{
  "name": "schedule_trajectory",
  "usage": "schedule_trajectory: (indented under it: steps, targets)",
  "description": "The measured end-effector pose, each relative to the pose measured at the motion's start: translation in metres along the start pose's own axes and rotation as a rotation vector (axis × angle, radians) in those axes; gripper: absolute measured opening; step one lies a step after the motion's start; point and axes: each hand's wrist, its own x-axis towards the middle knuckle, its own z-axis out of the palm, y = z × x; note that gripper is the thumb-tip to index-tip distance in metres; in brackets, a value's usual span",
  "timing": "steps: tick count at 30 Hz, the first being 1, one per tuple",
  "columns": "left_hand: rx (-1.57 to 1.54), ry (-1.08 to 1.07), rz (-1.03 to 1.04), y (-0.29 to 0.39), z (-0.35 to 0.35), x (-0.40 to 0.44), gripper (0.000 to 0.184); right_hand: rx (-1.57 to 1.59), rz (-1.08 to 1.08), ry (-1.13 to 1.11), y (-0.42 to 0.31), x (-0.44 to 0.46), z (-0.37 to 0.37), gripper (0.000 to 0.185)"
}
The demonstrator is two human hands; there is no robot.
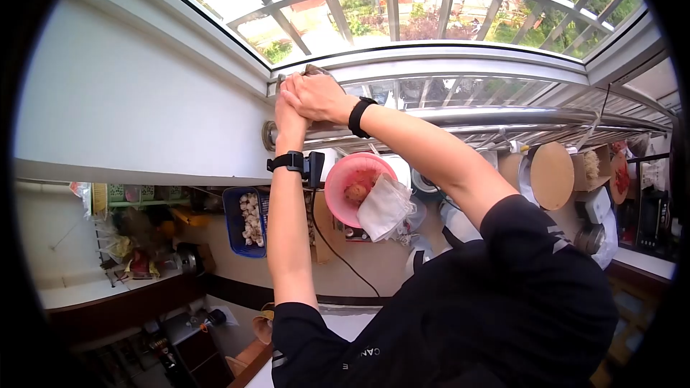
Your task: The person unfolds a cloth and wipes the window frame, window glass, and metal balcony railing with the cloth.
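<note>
My two hands meet at the lower left corner of the window frame. My left hand is raised against the frame, its fingers mostly covered by my right hand. The right fingers are curled over the left ones. A small grey-brown piece shows just beyond the right knuckles; its kind is unclear, and what lies under the hands is hidden. Close beneath the hands runs a shiny metal rail.
Below the rail stand a pink basin with a white cloth over its rim and a blue basket of garlic bulbs. A round wooden board leans at the right. Bars cross outside the glass. A cable hangs from my left wrist.
</note>
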Motion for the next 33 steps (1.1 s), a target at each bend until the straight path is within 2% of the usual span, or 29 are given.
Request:
schedule_trajectory:
  steps: [1, 3, 5, 8, 12, 15, 18, 19, 27, 30, 31, 33]
  targets:
    - [0.03, -0.051, -0.049, 0.005, -0.003, -0.002, 0.055, -0.009, -0.054, 0.047, 0.005, -0.003, 0.005, 0.05]
    - [0.126, 0.021, 0.002, 0.003, 0.006, -0.007, 0.052, -0.016, -0.175, 0.143, 0.016, -0.007, 0.016, 0.049]
    - [0.193, 0.129, 0.052, 0.0, 0.014, -0.012, 0.047, 0.047, -0.143, 0.12, 0.017, -0.015, 0.012, 0.05]
    - [0.097, 0.073, -0.112, 0.02, 0.001, -0.017, 0.046, 0.057, -0.134, 0.099, 0.018, -0.01, 0.013, 0.056]
    - [-0.065, -0.019, -0.298, 0.023, -0.01, -0.019, 0.066, 0.092, -0.072, 0.065, 0.016, -0.002, 0.02, 0.067]
    - [-0.222, 0.001, -0.364, 0.02, -0.019, -0.032, 0.072, 0.118, -0.037, 0.02, 0.004, 0.006, 0.027, 0.075]
    - [-0.361, 0.091, -0.347, -0.002, -0.016, -0.044, 0.063, 0.13, -0.024, 0.024, -0.006, 0.019, 0.039, 0.077]
    - [-0.32, 0.123, -0.272, -0.011, -0.014, -0.052, 0.056, 0.163, -0.017, -0.004, -0.005, 0.025, 0.043, 0.073]
    - [-0.294, 0.081, -0.47, -0.003, -0.036, -0.075, 0.057, 0.087, -0.044, -0.021, -0.02, 0.033, 0.057, 0.062]
    - [-0.326, 0.018, -0.491, 0.005, -0.043, -0.081, 0.059, 0.094, -0.133, 0.085, -0.012, 0.029, 0.062, 0.06]
    - [-0.26, -0.025, -0.474, 0.005, -0.042, -0.083, 0.074, 0.087, -0.14, 0.037, -0.008, 0.027, 0.063, 0.06]
    - [-0.254, -0.044, -0.484, 0.008, -0.041, -0.089, 0.075, 0.077, -0.184, 0.026, -0.007, 0.022, 0.063, 0.06]
